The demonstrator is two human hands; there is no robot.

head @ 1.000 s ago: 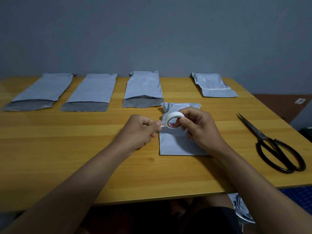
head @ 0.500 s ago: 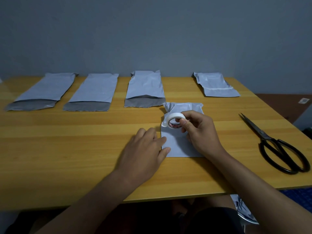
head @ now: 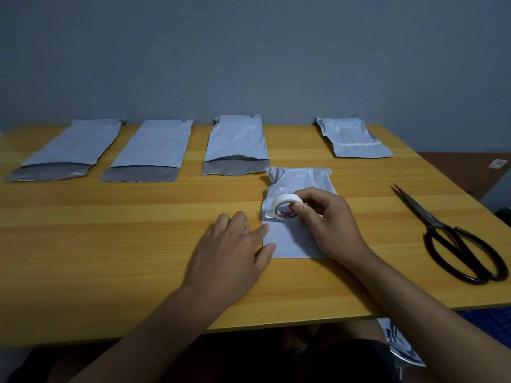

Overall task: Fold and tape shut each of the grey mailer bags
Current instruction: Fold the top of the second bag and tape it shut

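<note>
Right hand [head: 329, 225] is pinching the tape [head: 286, 207] over the folded bag [head: 293, 239] mid-table, left hand [head: 232, 252] is pressing flat on its edge; fold's looking likely to spring open if that hand slips.

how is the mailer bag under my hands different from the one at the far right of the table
The near mailer bag lies under both hands with the tape roll held over it; the far-right mailer bag lies untouched. The far-right bag shows a pale strip across its fold; the near one shows none yet. Both are grey and folded short.
</note>
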